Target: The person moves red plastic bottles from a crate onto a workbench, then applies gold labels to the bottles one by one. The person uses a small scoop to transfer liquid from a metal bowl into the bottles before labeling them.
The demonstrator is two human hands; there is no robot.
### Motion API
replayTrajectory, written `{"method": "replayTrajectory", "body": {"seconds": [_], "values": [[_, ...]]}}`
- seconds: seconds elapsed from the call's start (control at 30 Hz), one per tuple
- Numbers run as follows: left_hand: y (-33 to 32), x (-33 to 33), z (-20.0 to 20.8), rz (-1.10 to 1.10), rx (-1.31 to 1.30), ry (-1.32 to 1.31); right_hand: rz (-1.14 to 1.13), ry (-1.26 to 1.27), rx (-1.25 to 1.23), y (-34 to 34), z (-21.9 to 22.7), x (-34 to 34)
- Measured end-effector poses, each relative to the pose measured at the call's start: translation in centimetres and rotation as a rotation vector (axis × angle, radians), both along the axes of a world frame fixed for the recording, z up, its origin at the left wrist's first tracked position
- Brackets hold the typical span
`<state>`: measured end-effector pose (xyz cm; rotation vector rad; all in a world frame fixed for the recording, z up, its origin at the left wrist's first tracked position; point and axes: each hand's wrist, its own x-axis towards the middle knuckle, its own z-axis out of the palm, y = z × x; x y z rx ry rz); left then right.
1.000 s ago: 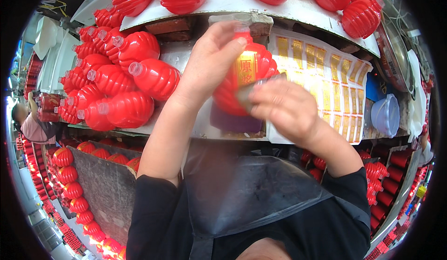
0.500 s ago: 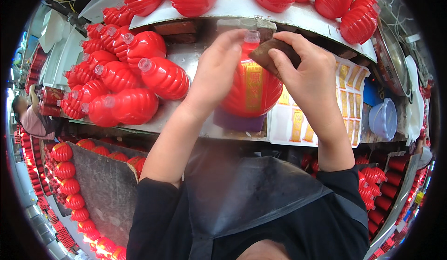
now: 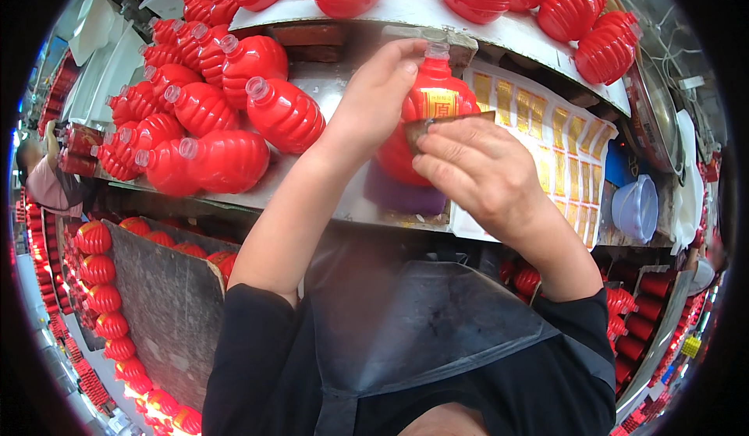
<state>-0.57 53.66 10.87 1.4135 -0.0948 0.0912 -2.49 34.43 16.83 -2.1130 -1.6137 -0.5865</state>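
A red plastic bottle (image 3: 402, 163) with a clear neck stands on the bench, a purple pad (image 3: 406, 196) beneath it. My left hand (image 3: 378, 93) is curled along the bottle's left side, fingers by the neck, steadying it. A gold and red label (image 3: 438, 101) lies on the bottle's front. In my right hand (image 3: 488, 172) is a brown flat scraper (image 3: 476, 120), gripped between thumb and fingers. Its edge lies across the label, and the label's lower part is hidden behind the scraper and hand.
Right of the bottle lies a sheet of gold labels (image 3: 538, 120), with a pale blue tub (image 3: 636, 208) beyond. Red bottles (image 3: 222, 163) lie piled at left; more stand on the white shelf (image 3: 406, 15) at the back. A person (image 3: 48, 172) is at far left.
My right hand has moved down the bottle's front, turning the scraper from the neck to lie across the label. My left hand stays by the neck. The whole view has shifted slightly.
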Motion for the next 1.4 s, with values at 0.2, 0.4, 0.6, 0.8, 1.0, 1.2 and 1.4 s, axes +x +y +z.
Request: {"method": "replayTrajectory", "body": {"seconds": [0.2,0.4,0.6,0.8,1.0,1.2,1.4], "values": [[0.1,0.1,-0.1,0.015,0.027,0.004,-0.032,0.044,0.214,0.0,0.5,1.1],[0.2,0.1,0.2,0.009,0.035,0.012,0.124,0.208,0.044,0.4,0.1,0.5],[-0.2,-0.7,0.8,0.014,0.056,0.037,-0.370,0.228,0.229,1.2,1.6,3.4],[-0.4,-1.0,0.9,0.006,0.005,0.035,-0.435,0.273,0.187,1.3,1.9,2.5],[-0.4,-0.6,1.7,-0.061,0.027,0.024,-0.552,0.274,0.181,-0.5,1.6,2.6],[0.5,1.2,3.3,-0.218,0.155,0.086,-0.410,0.125,0.285,-1.6,1.0,1.6],[-0.6,-1.0,2.7,0.143,-0.112,0.051,-0.027,0.064,0.298,-0.3,-2.1,-1.2]]}}
